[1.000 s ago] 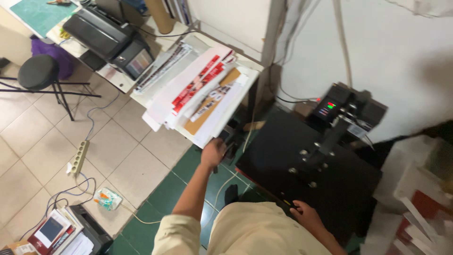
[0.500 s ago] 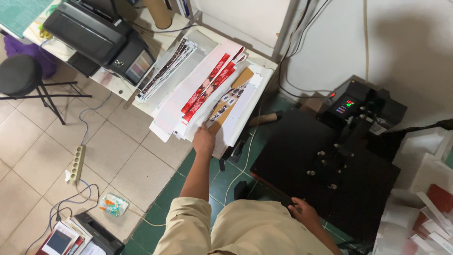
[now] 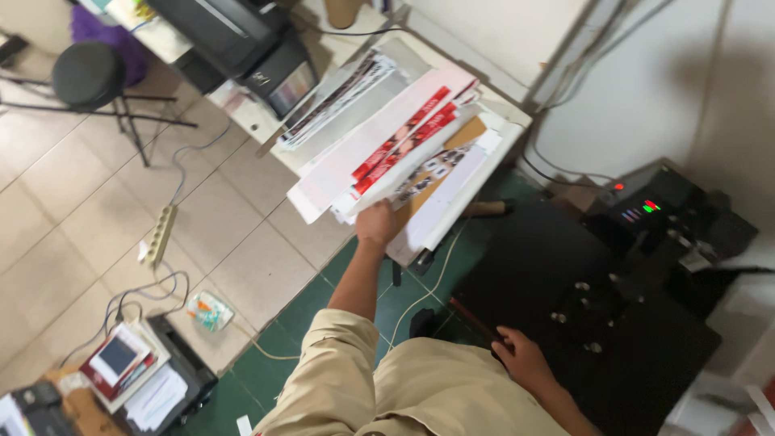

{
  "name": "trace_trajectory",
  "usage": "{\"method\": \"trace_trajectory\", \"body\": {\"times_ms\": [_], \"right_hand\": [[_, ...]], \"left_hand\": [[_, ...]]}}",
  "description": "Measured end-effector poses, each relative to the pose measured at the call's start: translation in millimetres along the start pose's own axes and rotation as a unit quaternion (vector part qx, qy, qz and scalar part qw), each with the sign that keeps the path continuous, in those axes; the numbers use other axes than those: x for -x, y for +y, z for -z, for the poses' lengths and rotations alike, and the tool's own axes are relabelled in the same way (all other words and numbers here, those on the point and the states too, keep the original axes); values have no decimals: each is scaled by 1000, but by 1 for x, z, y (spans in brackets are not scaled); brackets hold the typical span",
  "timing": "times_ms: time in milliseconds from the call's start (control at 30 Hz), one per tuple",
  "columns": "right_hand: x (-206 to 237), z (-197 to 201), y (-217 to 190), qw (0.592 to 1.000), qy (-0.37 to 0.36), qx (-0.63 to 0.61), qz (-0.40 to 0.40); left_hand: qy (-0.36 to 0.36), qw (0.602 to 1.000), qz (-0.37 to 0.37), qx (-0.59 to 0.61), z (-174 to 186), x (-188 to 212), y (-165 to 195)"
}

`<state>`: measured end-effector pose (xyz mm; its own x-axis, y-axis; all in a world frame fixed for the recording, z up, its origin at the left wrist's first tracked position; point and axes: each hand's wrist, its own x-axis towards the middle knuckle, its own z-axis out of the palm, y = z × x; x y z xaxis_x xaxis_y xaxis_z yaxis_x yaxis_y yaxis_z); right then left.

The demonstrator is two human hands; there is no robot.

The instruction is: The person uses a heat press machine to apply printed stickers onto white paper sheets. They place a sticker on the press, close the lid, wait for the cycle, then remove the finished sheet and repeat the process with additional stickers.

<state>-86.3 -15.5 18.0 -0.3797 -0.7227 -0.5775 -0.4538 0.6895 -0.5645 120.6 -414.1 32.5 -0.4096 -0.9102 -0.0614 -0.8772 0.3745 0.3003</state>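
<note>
Beige tile floor (image 3: 73,186) meets green tiles (image 3: 404,303); white wall (image 3: 646,89); black stool (image 3: 89,74); power strip (image 3: 157,236) on floor.

left hand (image 3: 376,224) fingertips hidden under paper stack (image 3: 387,149); printer (image 3: 234,36) cut off by top edge.

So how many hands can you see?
2. The left hand touches the stack of printed sheets on the table. The right hand rests on the black press machine. No others show.
</note>
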Motion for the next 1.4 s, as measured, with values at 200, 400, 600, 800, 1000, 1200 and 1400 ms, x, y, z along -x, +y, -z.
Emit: {"method": "trace_trajectory", "body": {"times_ms": [200,400,600,800,1000,1200,1400], "right_hand": [[-36,33,-84,989,3,51,140],[-56,21,-130,978,-20,98,183],[-60,11,-82,989,-64,94,92],[-48,7,-34,997,-32,67,-1],[-7,11,-7,993,4,54,-105],[37,1,8,985,32,-4,-171],[56,-26,47,981,65,-106,-152]], "left_hand": [[6,997,15,74,-2,32,9],[-3,999,20,48,10,39,-12],[-37,964,162,208,36,47,3],[29,991,3,128,29,27,11],[-30,999,-3,18,-1,16,7],[-60,992,-20,108,-19,32,4],[-109,991,16,74,-12,17,18]]}}
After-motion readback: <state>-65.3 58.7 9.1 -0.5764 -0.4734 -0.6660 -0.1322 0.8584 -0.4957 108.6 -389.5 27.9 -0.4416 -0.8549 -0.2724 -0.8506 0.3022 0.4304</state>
